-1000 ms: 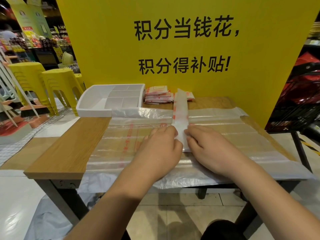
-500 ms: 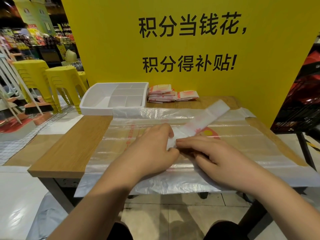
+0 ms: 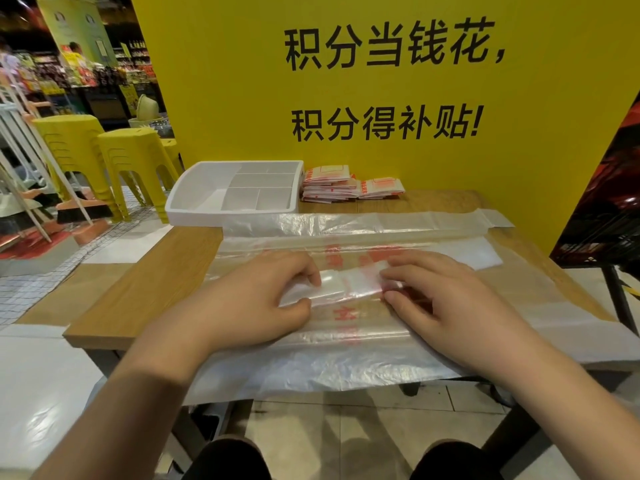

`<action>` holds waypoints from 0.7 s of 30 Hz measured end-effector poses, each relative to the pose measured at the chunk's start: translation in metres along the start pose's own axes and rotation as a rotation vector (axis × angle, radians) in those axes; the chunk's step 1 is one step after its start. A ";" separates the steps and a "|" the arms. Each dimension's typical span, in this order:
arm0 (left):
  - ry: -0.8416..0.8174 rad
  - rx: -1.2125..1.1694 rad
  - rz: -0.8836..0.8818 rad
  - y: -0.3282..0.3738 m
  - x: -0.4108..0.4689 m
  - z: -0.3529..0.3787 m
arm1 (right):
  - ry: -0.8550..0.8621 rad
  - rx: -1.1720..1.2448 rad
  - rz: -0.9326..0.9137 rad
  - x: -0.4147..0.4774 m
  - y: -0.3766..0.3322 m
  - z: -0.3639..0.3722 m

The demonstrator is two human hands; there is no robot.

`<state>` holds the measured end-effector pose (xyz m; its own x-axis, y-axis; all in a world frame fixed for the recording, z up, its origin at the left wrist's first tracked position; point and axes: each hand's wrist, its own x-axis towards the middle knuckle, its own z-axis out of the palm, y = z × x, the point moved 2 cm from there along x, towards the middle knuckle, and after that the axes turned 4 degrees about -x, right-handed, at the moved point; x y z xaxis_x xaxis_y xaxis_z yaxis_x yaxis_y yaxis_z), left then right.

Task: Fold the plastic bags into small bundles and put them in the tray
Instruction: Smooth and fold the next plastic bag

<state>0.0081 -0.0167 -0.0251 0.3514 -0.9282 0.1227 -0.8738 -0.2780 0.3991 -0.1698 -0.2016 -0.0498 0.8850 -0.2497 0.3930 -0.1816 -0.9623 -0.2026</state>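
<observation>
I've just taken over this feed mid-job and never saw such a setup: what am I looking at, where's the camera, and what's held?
There is no machine here: a person works with bare hands. The camera sits on their head, looking forward and down, so both arms enter from the bottom edge. The left hand and right hand each pinch one end of a bag folded into a narrow strip. Under it, flat bags cover much of the wooden table. At the back stands a white divided tray, and beside it a stack of folded bundles, against a yellow board.
</observation>
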 end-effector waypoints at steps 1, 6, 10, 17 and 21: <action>0.000 0.005 0.003 0.000 -0.001 0.001 | -0.015 -0.028 -0.060 0.002 -0.005 0.000; 0.046 0.028 -0.017 0.004 -0.005 0.010 | -0.236 0.000 -0.114 0.004 -0.016 0.004; 0.134 0.097 -0.039 0.014 -0.009 0.021 | -0.326 -0.038 -0.078 0.005 -0.015 0.005; 0.058 0.274 -0.125 0.032 -0.009 0.036 | -0.420 -0.079 -0.067 0.006 -0.015 0.006; -0.015 0.263 -0.190 0.036 -0.011 0.049 | -0.419 -0.072 -0.072 0.005 -0.014 0.008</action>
<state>-0.0435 -0.0283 -0.0572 0.5135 -0.8564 0.0542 -0.8505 -0.4996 0.1646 -0.1589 -0.1882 -0.0523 0.9915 -0.1303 0.0022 -0.1291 -0.9844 -0.1191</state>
